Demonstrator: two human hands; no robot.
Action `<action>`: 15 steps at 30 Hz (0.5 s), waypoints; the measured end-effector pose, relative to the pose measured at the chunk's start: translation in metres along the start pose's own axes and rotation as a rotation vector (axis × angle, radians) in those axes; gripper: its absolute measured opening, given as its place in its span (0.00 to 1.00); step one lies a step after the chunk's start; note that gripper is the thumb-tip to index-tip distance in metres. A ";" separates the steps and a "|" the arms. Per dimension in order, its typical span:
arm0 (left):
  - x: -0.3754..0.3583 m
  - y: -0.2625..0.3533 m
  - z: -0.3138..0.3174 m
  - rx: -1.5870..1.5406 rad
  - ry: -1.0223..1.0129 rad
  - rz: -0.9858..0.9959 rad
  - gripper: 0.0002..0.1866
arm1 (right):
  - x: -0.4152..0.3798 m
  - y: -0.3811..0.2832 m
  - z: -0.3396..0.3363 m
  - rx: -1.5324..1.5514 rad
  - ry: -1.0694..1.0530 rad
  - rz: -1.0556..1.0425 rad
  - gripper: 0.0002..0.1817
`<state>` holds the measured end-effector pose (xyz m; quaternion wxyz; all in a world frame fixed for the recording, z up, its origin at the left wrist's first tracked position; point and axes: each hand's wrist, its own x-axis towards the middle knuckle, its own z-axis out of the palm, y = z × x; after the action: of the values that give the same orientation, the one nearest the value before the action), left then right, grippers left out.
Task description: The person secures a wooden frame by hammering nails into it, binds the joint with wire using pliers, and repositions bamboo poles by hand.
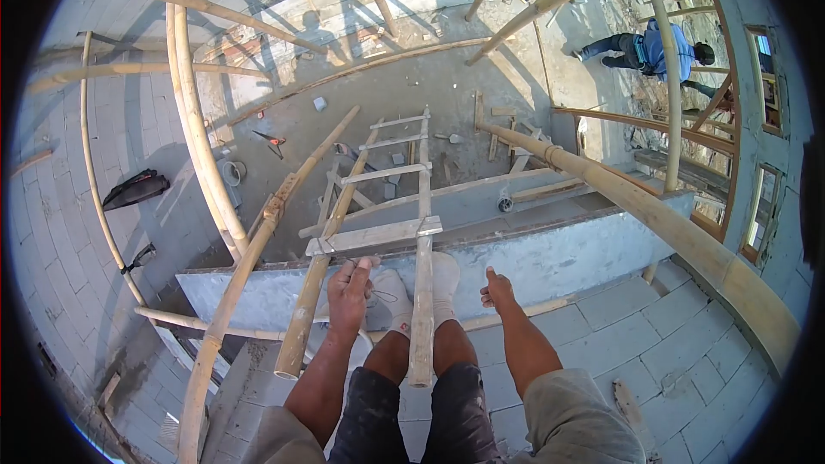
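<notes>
A makeshift bamboo ladder with wooden rungs (374, 236) runs down from the ledge to the floor below. My left hand (348, 296) is closed beside its left rail, just under the nearest rung. A thin dark loop shows close to those fingers, over my shoe; what they pinch, if anything, is too small to make out. Right of the ladder, my right hand (497, 290) is held in the air with curled fingers and thumb raised, nothing visible in it. My light shoes (443, 283) rest on either side of the right rail, at the grey ledge (550, 262).
Thick bamboo poles (619, 189) cross on both sides. Down on the floor lie a trowel (448, 137), an orange-handled tool (271, 142), a bucket (232, 174) and wood scraps. A dark bag (136, 190) is at left. Another person (662, 51) works at upper right.
</notes>
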<state>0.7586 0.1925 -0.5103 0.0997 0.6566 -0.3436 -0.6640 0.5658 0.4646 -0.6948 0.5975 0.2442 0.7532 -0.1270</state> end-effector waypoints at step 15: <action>-0.053 0.076 0.012 -0.020 -0.066 0.193 0.18 | -0.130 -0.094 0.032 -0.174 -0.029 -0.685 0.23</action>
<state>0.7297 0.1705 -0.4247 0.1582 0.5973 -0.4017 -0.6759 0.5653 0.3413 -0.5869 0.5495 -0.0761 0.7908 -0.2587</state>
